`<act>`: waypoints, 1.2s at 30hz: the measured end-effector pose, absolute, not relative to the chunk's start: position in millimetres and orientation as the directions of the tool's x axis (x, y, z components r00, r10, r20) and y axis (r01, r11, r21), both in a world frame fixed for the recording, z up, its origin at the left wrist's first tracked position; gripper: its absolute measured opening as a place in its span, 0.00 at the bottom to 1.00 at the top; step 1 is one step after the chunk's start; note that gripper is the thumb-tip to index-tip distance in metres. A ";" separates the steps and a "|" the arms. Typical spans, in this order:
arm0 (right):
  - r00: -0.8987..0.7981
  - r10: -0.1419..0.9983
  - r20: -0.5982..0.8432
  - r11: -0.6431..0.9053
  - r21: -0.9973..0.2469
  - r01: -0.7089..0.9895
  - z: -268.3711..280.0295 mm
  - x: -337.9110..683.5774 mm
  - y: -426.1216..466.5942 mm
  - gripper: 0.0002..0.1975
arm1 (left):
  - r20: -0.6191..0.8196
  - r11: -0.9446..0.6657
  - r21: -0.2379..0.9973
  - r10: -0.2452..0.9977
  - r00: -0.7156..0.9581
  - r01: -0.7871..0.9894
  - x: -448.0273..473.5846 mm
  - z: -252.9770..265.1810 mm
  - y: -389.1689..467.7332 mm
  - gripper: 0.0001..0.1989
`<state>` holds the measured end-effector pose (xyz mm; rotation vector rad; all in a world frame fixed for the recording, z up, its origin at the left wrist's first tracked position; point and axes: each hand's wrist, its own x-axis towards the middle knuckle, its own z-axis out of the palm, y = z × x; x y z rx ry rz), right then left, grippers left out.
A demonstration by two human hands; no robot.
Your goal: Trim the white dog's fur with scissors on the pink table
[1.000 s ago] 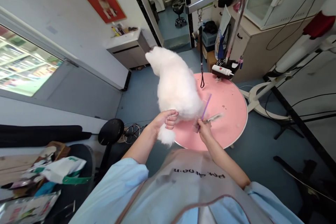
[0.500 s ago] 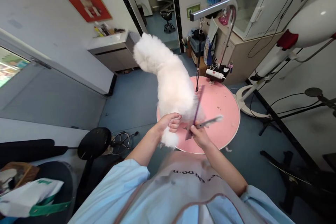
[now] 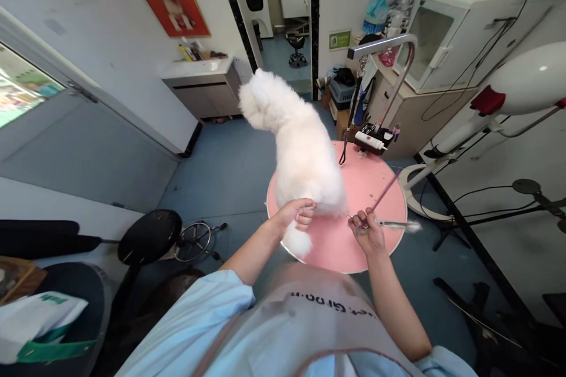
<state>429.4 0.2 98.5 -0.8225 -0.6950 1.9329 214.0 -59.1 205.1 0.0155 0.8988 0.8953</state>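
Note:
A fluffy white dog (image 3: pixel 305 147) stands on a round pink table (image 3: pixel 367 179), its rear toward me and its head turned to the far left. My left hand (image 3: pixel 299 215) is closed around the base of its tail (image 3: pixel 297 240), whose puffy end hangs below my fist. To the right of the dog's rear, apart from its coat, my right hand (image 3: pixel 369 234) grips two tools. One is a purple comb (image 3: pixel 387 191), seen nearly edge-on and slanting up to the right. The other is a pair of scissors (image 3: pixel 393 224) pointing right, with white fluff at the tip.
A metal grooming arm (image 3: pixel 384 44) with a hanging black loop (image 3: pixel 343 156) rises at the table's far side. A holder there carries a white bottle (image 3: pixel 370 141). A white dryer (image 3: pixel 522 79) stands right, a black stool (image 3: pixel 150 237) left. Bits of hair lie on the table.
My right hand has moved right, away from the dog's rear, and the comb has turned from facing its coat to edge-on. My left hand keeps its hold. The view has shifted slightly.

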 end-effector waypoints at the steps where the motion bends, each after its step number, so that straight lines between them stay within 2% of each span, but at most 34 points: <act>1: -0.380 0.870 -0.314 -0.472 -0.752 -0.461 95.0 425.9 1.4 0.25 | -0.667 0.650 0.363 0.682 0.301 -0.667 214.5 204.8 -59.0 0.11; 4: -0.505 0.777 -0.376 -0.575 -0.750 -0.326 86.9 408.3 -6.9 0.26 | -0.652 0.647 0.353 0.688 0.319 -0.675 214.4 202.9 -58.8 0.10; 6: -0.549 0.774 -0.315 -0.565 -0.737 -0.372 84.7 408.2 -14.2 0.24 | -0.648 0.653 0.344 0.686 0.333 -0.675 213.0 202.0 -59.1 0.10; 8: -0.485 0.836 -0.259 -0.494 -0.740 -0.456 79.9 425.7 -14.7 0.22 | -0.646 0.658 0.341 0.683 0.341 -0.671 212.3 202.6 -59.9 0.10; 10: -0.346 0.889 -0.300 -0.436 -0.786 -0.439 66.7 455.4 -8.5 0.21 | -0.656 0.662 0.337 0.675 0.337 -0.670 213.4 204.7 -60.7 0.11; 11: -0.271 0.891 -0.365 -0.446 -0.820 -0.359 56.6 471.4 -4.5 0.20 | -0.668 0.661 0.336 0.669 0.325 -0.671 214.7 205.9 -61.1 0.11; 13: -0.129 0.838 -0.530 -0.540 -0.840 -0.056 32.3 498.9 0.9 0.19 | -0.698 0.656 0.335 0.655 0.290 -0.676 217.6 207.6 -62.3 0.12; 15: -0.062 0.765 -0.641 -0.598 -0.743 0.301 9.2 514.5 -0.7 0.19 | -0.702 0.650 0.333 0.655 0.280 -0.683 219.7 207.1 -64.0 0.12; 17: -0.123 0.700 -0.703 -0.572 -0.656 0.492 -5.2 514.6 -9.1 0.18 | -0.680 0.643 0.330 0.670 0.299 -0.691 219.8 203.9 -66.4 0.10; 18: -0.199 0.669 -0.716 -0.563 -0.664 0.493 -7.9 508.9 -14.6 0.16 | -0.669 0.639 0.328 0.677 0.307 -0.695 219.2 201.7 -67.7 0.09; 21: -0.490 0.607 -0.626 -0.575 -0.771 0.273 1.4 474.0 -28.7 0.17 | -0.648 0.613 0.329 0.700 0.301 -0.718 216.6 196.3 -71.6 0.09; 23: -0.576 0.647 -0.501 -0.466 -0.856 0.222 18.1 444.2 -30.1 0.19 | -0.612 0.583 0.333 0.732 0.300 -0.741 215.6 195.8 -73.5 0.09; 25: -0.573 0.731 -0.371 -0.222 -0.923 0.314 37.8 417.2 -23.5 0.17 | -0.574 0.547 0.339 0.765 0.293 -0.765 215.6 198.1 -74.8 0.09; 28: -0.580 0.794 -0.182 0.169 -0.851 0.498 60.8 393.0 -5.0 0.18 | -0.578 0.505 0.351 0.779 0.242 -0.788 216.2 204.3 -75.9 0.10; 30: -0.606 0.778 -0.169 0.296 -0.751 0.590 66.1 391.2 5.5 0.14 | -0.580 0.470 0.368 0.790 0.197 -0.802 216.2 208.3 -76.5 0.10; 32: -0.634 0.736 -0.238 0.345 -0.674 0.653 64.3 398.2 10.3 0.09 | -0.568 0.442 0.375 0.804 0.175 -0.814 216.1 211.2 -77.0 0.10; 34: -0.654 0.692 -0.305 0.368 -0.630 0.684 60.7 406.6 10.2 0.08 | -0.558 0.445 0.369 0.808 0.188 -0.816 216.7 213.0 -76.7 0.09; 36: -0.669 0.685 -0.287 0.414 -0.602 0.683 60.0 409.2 9.2 0.10 | -0.553 0.460 0.362 0.806 0.210 -0.811 218.1 214.2 -75.3 0.09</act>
